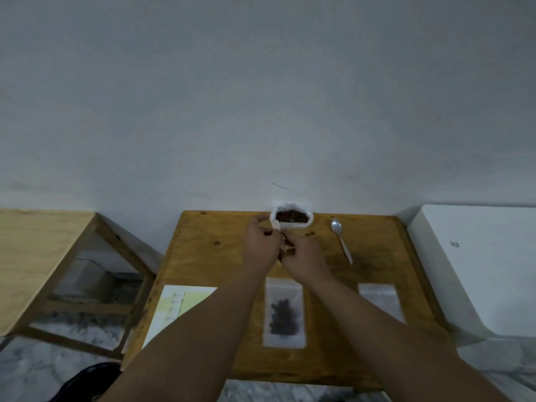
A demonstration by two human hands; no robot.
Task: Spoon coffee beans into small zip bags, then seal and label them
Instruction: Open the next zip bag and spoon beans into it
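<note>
Head view shows both hands meeting over the middle of the wooden bench (208, 256). A small zip bag (282, 242) is held between them, just on the near side of the white sack of coffee beans (291, 217) that stands at twelve o'clock against the wall. The left grip (261, 245) has its fingers curled and pinches the bag's upper edge. The right grip (304, 256) pinches it from the other side. The blur hides exactly which fingertips meet. Something brown shows between the hands, so the bag probably holds beans already, and a pinch from both sides suits pressing the zip shut. That is a judgement, not something plainly seen.

The metal spoon (341, 242) lies untouched at about one o'clock, bowl toward the wall and close to the sack, so the right hand can reach it for the next scoop. A few loose beans (310, 234) sit between sack and spoon. At six o'clock a filled zip bag (284, 314) lies flat, set aside near the person. At about four o'clock an empty zip bag (380, 300) waits, partly under the right forearm. The label sheet (174, 309) lies at about eight o'clock, on the left-hand side of the filled bag. No label shows on that bag, so labelling seems not yet done.
</note>
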